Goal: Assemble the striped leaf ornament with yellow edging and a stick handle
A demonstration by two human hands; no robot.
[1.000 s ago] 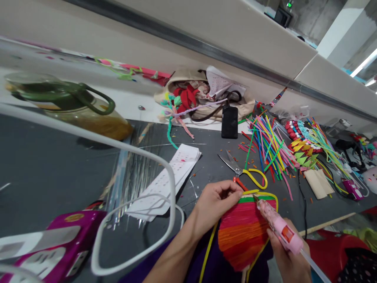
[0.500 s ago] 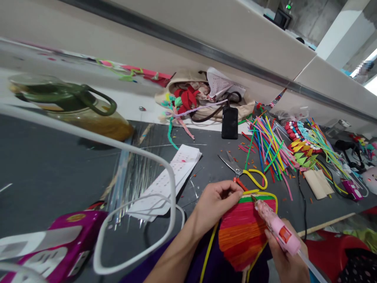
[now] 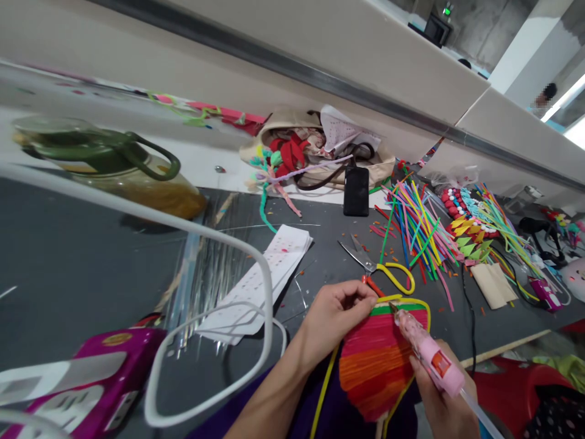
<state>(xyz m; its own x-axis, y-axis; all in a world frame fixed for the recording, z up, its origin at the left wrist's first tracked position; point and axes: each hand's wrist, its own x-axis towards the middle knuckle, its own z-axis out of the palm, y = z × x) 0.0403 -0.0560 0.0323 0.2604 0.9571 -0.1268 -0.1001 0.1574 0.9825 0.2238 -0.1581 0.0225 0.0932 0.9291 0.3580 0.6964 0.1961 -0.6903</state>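
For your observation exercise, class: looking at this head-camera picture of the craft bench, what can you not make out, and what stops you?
- Right hand: wrist cut off by the bottom edge; its palm is hidden behind the pink glue gun.
- Striped fan-shaped piece: lower tip cut off by the bottom edge.
- Left hand: fingertips curl under, so what they pinch is hidden.
- Printed sheets: markings too small to read.
- Amber jug: blurred.

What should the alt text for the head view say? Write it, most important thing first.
A right hand aims a pink glue gun at the top edge of a striped fan, while the left hand pinches that edge. Scissors, colourful sticks and a phone lie on the grey table.
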